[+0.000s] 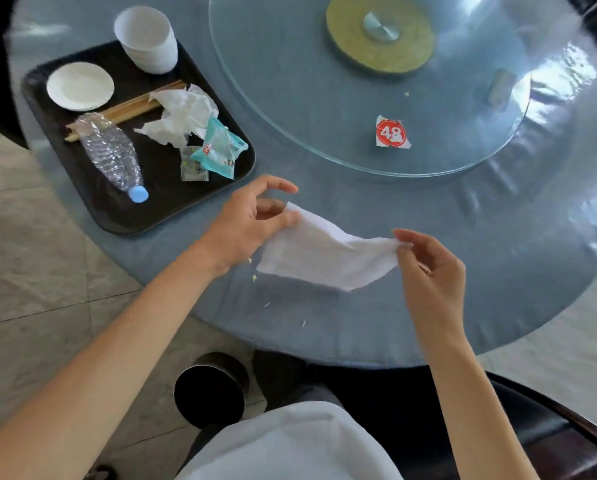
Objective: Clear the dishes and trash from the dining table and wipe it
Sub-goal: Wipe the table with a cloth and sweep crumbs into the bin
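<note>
White cloth hangs stretched just above the near edge of the round table, its corners pinched by the fingers of the left hand and right hand. Farther left, a black tray holds a crushed bottle, crumpled napkins, plate and cups.

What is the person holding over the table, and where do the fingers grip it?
A white cloth, stretched between both hands above the table. The left hand pinches its upper left corner; the right hand pinches the opposite right corner.
</note>
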`<state>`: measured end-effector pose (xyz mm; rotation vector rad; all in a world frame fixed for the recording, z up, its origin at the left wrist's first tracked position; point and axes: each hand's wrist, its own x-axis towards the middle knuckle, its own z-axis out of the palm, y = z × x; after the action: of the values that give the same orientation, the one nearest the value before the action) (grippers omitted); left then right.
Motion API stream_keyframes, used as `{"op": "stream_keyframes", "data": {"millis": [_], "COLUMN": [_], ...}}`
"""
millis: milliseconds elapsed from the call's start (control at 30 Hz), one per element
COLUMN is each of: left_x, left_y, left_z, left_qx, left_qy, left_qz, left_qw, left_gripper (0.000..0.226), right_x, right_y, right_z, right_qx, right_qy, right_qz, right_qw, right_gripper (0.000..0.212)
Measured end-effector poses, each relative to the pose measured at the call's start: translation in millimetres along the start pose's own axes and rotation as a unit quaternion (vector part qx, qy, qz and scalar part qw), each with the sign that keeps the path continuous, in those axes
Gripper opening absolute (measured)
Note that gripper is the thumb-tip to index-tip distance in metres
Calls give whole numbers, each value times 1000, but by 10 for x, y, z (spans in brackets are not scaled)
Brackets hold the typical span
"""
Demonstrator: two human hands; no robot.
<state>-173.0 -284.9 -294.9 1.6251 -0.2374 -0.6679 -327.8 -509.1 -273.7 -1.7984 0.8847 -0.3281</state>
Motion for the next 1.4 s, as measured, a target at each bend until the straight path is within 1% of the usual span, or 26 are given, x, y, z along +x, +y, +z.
{"op": "stream_keyframes", "data": {"millis": [67, 133, 233, 333, 400, 467, 533, 633, 667, 733, 767, 833, 867, 933, 1000, 1033, 1067, 1133, 1167, 1200, 1233, 1267, 1300, 1333, 1367, 1400], "left_x": [-14, -18, -7, -10, 20, 55, 35, 36, 43, 27, 33, 32, 29, -4, 17, 24, 21, 5, -7, -18, -38, -67, -124, -192, -244, -290], "left_y": [-32, -87, 26, 205, 276, 320, 335, 386, 397, 362, 347, 389, 425, 505, 539, 546, 543, 508, 506, 515, 534, 569, 636, 725, 815, 872], "left_z": [9, 10, -18, -30, -22, -23, -17, -24, -30, -51, -66, -89, -113, -161, -202, -213, -220, -243, -261, -283, -309, -338, -351, -359, -369, -371], "left_qx": [61, 123, 103, 109, 102, 100, 115, 106, 112, 143, 149, 150, 149, 173, 239, 278, 310, 355, 366, 371, 369, 350, 301, 219, 120, 27], "left_qy": [13, 34, 46, 56, 63, 74, 79, 78, 79, 89, 90, 88, 84, 61, 46, 50, 59, 83, 92, 95, 93, 82, 65, 44, 19, -3], "left_qz": [20, 26, 47, 83, 101, 101, 100, 118, 113, 91, 83, 92, 99, 110, 114, 130, 156, 204, 210, 204, 193, 180, 162, 142, 131, 134], "left_qw": [998, 992, 992, 989, 988, 987, 985, 984, 984, 982, 981, 980, 980, 977, 963, 950, 936, 909, 902, 901, 904, 916, 938, 964, 984, 991], "left_gripper": [15, 10, 12, 14, 14, 13, 13, 15, 17, 22, 23, 23, 25, 34, 44, 44, 40, 24, 18, 14, 13, 13, 14, 16, 16, 15], "right_x": [-43, -78, -60, -26, -4, 62, 49, 61, 97, 132, 135, 148, 153, 161, 185, 183, 161, 121, 112, 95, 86, 66, 31, -23, -81, -119], "right_y": [35, 104, 16, -92, -176, -181, -197, -231, -230, -230, -226, -287, -303, -324, -326, -332, -358, -408, -437, -485, -521, -569, -634, -709, -788, -828], "right_z": [75, 126, 80, 31, 36, 57, 81, 81, 83, 111, 120, 100, 66, 8, -16, -13, -10, -33, -56, -89, -134, -181, -225, -269, -296, -304], "right_qx": [-28, -49, -52, -24, -27, -46, -55, -75, -79, -98, -107, -106, -108, -151, -214, -246, -272, -301, -303, -296, -278, -239, -171, -84, 8, 80], "right_qy": [14, -1, 29, 39, 63, 68, 67, 134, 134, 92, 89, 95, 79, 3, -51, -67, -74, -73, -69, -68, -75, -93, -120, -151, -182, -199], "right_qz": [-14, -3, -53, -62, -90, -117, -112, -204, -205, -153, -136, -168, -178, -168, -160, -168, -174, -184, -180, -173, -165, -153, -133, -115, -101, -97], "right_qw": [999, 999, 997, 997, 994, 990, 990, 967, 966, 979, 981, 975, 975, 974, 962, 952, 944, 933, 933, 937, 943, 954, 969, 978, 978, 972], "right_gripper": [31, 35, 33, 33, 32, 31, 30, 31, 31, 32, 32, 33, 34, 48, 65, 65, 59, 34, 22, 14, 12, 15, 15, 9, 4, 5]}}
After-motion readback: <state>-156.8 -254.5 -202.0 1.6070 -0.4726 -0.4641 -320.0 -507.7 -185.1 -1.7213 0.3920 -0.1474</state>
